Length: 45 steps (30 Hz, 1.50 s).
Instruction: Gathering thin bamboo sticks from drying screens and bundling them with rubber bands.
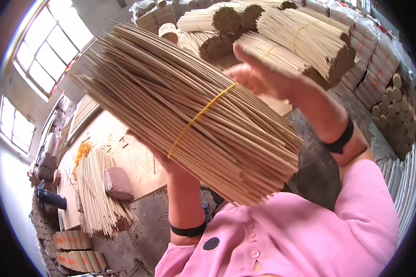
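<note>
A thick bundle of thin wooden sticks (189, 111) fills the middle of the view, tilted from upper left to lower right, with a yellow rubber band (202, 112) around it. My left hand (153, 150) supports it from below; the bundle hides most of those fingers. At its far side is my right hand (262, 79), slightly blurred, with the thumb spread apart from the fingers. The fingertips are partly behind the sticks, and I cannot tell whether they touch them.
On the wooden table (145, 164) at left lie loose sticks (97, 189), a brownish block (119, 183) and yellow rubber bands (82, 152). A dark bottle (52, 198) lies by the table's left edge. Banded stick bundles (305, 39) are piled at the far side. Wrapped stacks (374, 60) stand at right.
</note>
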{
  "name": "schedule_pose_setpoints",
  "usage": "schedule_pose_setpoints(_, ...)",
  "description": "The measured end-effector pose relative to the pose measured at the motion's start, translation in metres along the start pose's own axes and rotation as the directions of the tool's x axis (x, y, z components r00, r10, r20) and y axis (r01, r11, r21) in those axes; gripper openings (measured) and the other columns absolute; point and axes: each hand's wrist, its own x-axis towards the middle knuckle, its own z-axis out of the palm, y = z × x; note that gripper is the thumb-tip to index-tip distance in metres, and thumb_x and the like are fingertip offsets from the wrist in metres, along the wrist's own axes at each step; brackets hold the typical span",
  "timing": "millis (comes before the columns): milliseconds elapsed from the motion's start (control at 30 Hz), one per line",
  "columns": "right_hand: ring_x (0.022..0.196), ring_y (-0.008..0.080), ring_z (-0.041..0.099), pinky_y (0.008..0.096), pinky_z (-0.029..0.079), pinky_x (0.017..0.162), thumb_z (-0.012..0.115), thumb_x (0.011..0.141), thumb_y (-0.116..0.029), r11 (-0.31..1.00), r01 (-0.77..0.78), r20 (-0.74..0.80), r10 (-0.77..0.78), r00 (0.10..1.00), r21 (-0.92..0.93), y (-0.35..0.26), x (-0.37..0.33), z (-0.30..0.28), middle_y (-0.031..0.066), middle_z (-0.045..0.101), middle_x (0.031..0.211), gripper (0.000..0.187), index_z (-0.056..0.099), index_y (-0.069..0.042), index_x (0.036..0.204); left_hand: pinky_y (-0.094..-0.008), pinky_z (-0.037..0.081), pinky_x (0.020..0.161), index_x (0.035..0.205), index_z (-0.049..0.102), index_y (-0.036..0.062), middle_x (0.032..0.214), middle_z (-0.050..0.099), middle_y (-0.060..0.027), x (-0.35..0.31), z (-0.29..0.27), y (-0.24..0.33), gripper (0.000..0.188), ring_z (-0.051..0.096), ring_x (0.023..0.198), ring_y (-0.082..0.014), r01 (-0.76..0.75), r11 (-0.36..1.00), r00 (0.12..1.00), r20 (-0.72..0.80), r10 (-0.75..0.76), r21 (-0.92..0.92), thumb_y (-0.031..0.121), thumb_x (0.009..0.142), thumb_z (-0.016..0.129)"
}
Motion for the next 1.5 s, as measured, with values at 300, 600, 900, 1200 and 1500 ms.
schedule_pose_setpoints(300, 0.114, 0.0217, 0.053, 0.0334, 0.044, 0.095, 0.047, 0.08, -0.071, 0.722, 0.162, -0.047, -0.177, 0.983, 0.673, 0.056, -0.059, 0.073, 0.0155, 0.053, 0.127, 0.09, 0.041, 0.001, 0.133, -0.0465, 0.041, 0.1, 0.142, 0.029, 0.0112, 0.14, 0.039, -0.0125, -0.029, -0.012, 0.006, 0.086, 0.047, 0.12, -0.0306, 0.344, 0.931, 0.934, 0.14, -0.328, -0.117, 0.073, 0.083, 0.034)
schedule_pose_setpoints(600, 0.112, 0.0211, 0.054, 0.0346, 0.045, 0.094, 0.058, 0.077, -0.065, 0.822, 0.102, 0.144, -0.218, 0.965, 0.56, 0.067, -0.087, 0.075, 0.0149, 0.053, 0.125, 0.088, 0.041, -0.001, 0.133, -0.0445, 0.042, 0.099, 0.136, 0.039, 0.008, 0.134, 0.048, -0.0108, -0.098, -0.02, 0.051, 0.078, 0.049, 0.119, -0.0277, 0.452, 0.892, 0.861, 0.265, -0.435, -0.003, 0.062, 0.082, 0.053)
schedule_pose_setpoints(900, 0.12, 0.0185, 0.041, 0.0335, 0.037, 0.099, 0.068, 0.078, -0.046, 0.793, 0.577, -0.144, -0.558, 0.817, 0.197, -0.015, -0.024, 0.009, 0.0082, 0.041, 0.136, 0.09, 0.024, 0.0, 0.141, -0.0413, 0.051, 0.088, 0.127, 0.047, 0.0058, 0.119, 0.057, -0.0088, 0.051, -0.005, 0.027, 0.063, 0.058, 0.106, -0.0236, 0.081, 0.979, 0.704, 0.684, -0.189, 0.187, 0.05, 0.084, 0.061)
schedule_pose_setpoints(1200, 0.124, 0.0225, 0.04, 0.0342, 0.035, 0.102, 0.081, 0.062, -0.04, 0.677, 0.735, -0.06, -0.733, 0.678, 0.024, 0.032, 0.07, -0.033, 0.014, 0.037, 0.138, 0.112, 0.016, -0.002, 0.145, -0.0412, 0.044, 0.098, 0.142, 0.025, 0.0064, 0.132, 0.044, -0.0121, 0.119, -0.021, 0.002, 0.101, 0.05, 0.116, -0.0293, 0.213, 0.934, 0.737, 0.58, -0.347, 0.288, 0.01, 0.059, 0.082)
schedule_pose_setpoints(1500, 0.132, 0.0222, 0.03, 0.037, 0.022, 0.11, 0.088, 0.05, -0.037, 0.712, 0.682, -0.12, -0.672, 0.731, 0.164, 0.029, 0.062, 0.016, 0.0107, 0.031, 0.144, 0.124, 0.016, -0.003, 0.145, -0.0347, 0.051, 0.083, 0.139, 0.026, 0.0017, 0.122, 0.054, -0.0119, 0.093, -0.043, -0.023, 0.097, 0.057, 0.106, -0.0245, 0.069, 0.922, 0.864, 0.44, -0.247, 0.382, 0.005, 0.058, 0.079)
